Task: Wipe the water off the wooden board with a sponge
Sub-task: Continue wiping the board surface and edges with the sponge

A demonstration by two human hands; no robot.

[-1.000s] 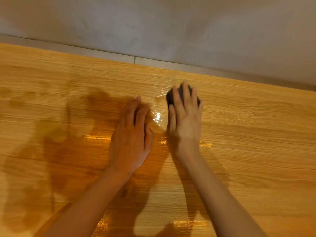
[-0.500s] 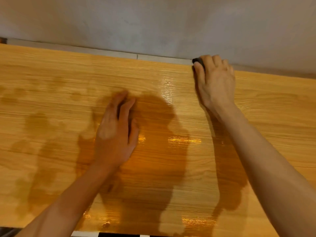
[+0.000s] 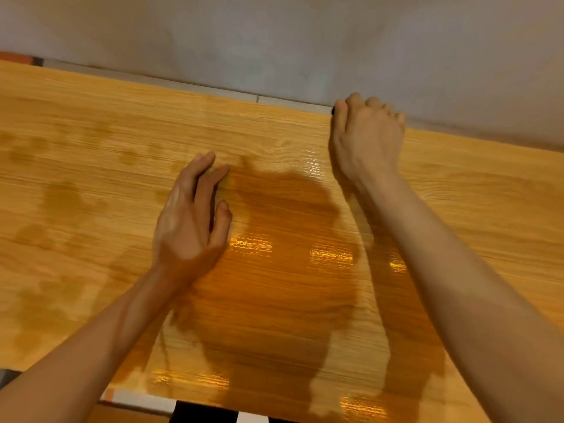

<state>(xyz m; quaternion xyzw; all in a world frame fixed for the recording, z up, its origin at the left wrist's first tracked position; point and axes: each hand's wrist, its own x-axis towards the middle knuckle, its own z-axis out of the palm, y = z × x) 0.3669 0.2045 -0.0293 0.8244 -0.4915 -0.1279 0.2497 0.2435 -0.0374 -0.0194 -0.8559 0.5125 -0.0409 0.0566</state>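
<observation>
The right hand (image 3: 366,135) grips the nearly hidden sponge (image 3: 333,110) at the board's (image 3: 91,123) far edge; the left hand (image 3: 190,218) lies flat mid-board.

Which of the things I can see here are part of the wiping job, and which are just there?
Part of the job:
wooden board
sponge, nearly hidden under the right hand
left hand, flat on the board

Just there:
grey wall
</observation>
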